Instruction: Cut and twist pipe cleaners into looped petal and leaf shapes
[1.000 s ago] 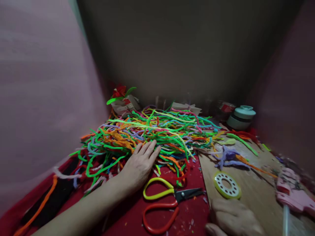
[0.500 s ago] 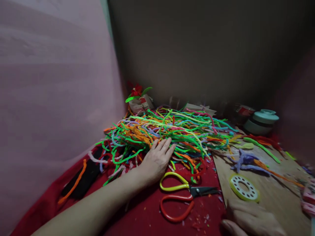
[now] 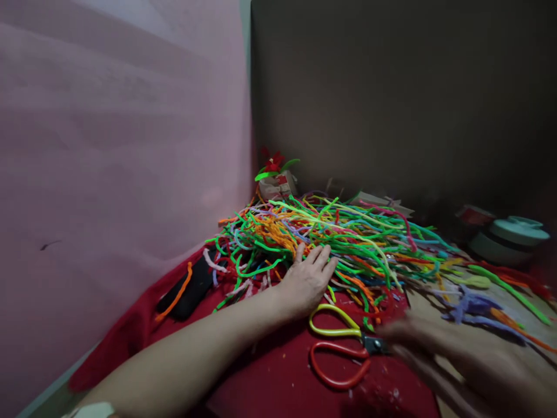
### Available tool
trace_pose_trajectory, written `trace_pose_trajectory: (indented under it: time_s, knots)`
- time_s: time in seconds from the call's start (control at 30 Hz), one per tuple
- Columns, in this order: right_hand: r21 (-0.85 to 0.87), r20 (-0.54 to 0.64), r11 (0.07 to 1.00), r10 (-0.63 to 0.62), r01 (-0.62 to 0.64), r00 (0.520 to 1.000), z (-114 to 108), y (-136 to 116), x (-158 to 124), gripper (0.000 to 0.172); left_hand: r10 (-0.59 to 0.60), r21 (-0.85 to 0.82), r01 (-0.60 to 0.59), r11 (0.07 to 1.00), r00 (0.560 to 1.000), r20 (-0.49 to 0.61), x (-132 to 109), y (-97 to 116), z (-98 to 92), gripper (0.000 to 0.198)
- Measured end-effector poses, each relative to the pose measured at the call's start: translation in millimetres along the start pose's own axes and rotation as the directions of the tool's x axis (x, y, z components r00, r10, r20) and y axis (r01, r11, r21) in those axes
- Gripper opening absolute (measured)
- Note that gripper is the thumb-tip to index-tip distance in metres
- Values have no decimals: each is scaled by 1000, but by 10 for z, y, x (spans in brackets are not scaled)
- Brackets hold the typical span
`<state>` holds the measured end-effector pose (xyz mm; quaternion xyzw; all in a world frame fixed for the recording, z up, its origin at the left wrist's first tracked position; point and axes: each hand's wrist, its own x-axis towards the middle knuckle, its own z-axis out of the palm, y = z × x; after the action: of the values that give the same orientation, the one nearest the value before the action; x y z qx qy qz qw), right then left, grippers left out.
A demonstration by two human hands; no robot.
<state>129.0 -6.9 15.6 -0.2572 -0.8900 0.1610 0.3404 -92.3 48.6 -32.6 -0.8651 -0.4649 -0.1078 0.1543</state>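
A big tangled heap of coloured pipe cleaners (image 3: 348, 232) lies on a red cloth. My left hand (image 3: 310, 281) rests palm down on its near edge, fingers stretched over orange and green strands. In front of it lie scissors (image 3: 337, 332) with one yellow and one red handle loop; their blades are mostly hidden behind my right hand. My right hand (image 3: 465, 354), smeared by motion, is at the lower right beside the scissors. Its fingers point left, with a gap between them and the thumb, and nothing shows in the grasp.
A black item (image 3: 187, 293) with an orange pipe cleaner across it lies at the left. At the back stand a red flower (image 3: 273, 162) with green leaves and, far right, a teal-lidded container (image 3: 516, 232). Purple pipe cleaners (image 3: 472, 305) lie on the board. A pink wall (image 3: 130, 174) bounds the left.
My right hand has moved up and in to the scissors' blades. The view has turned left, shifting everything rightward. My left hand keeps its place on the heap.
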Motion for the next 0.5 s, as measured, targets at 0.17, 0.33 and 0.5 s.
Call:
trace_pose_trajectory:
  time_s: [0.17,0.33,0.5]
  knots:
    - [-198,128,979,81,-55,988,349,146,1245,25,7,-12,-6,1000,999,35,23,-11,98,37]
    - [-409,124,875,335,-260,934,867,438,1955,22,-5,-30,4,1000,1000,-26,-4,-54,91,39]
    - [-413,164,866,376,-282,912,829,524,1981,22,5,-82,-7,997,1000,-31,-30,-110,45,39]
